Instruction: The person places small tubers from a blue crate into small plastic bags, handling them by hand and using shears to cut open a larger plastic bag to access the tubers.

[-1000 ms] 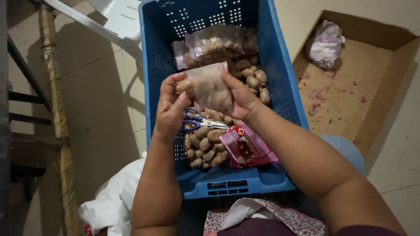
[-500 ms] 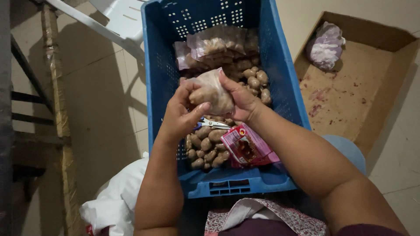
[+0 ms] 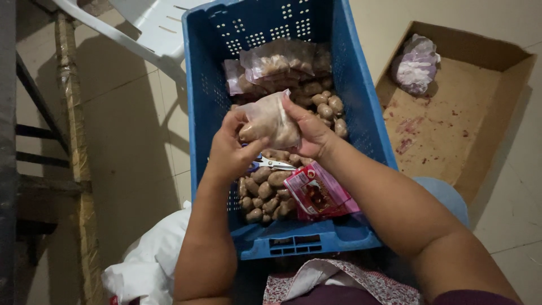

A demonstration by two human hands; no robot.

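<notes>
While both hands meet above the crate, the parts shown are these:

Left hand (image 3: 231,151): raised over the middle of the blue crate; fingers curled inward, thumb and fingertips pinching the lower left edge of the small clear bag.
Right hand (image 3: 309,131): opposite the left; fingers bent and pressed together on the right side of the same bag, thumb on its front face.
Small clear bag (image 3: 270,120): held in the air between the two hands, above the loose contents of the crate; filled with brown rounded pieces, its top gathered to a point.
Blue crate (image 3: 361,101): perforated plastic, standing on the tiled floor in front of the person.
Loose brown pieces (image 3: 264,195): heaped on the crate bottom, below the hands.
Scissors (image 3: 272,164): lying on the heap, just under the hands, partly hidden by the left hand.
Red and pink packet (image 3: 319,192): resting in the crate's near right corner, beside the right wrist.
Filled bags (image 3: 282,65): stacked at the far end of the crate.
Cardboard box (image 3: 451,124): open, to the right of the crate, a pale crumpled bag (image 3: 416,63) in its far corner.
White plastic chair (image 3: 144,31): beyond the crate, upper left.
</notes>
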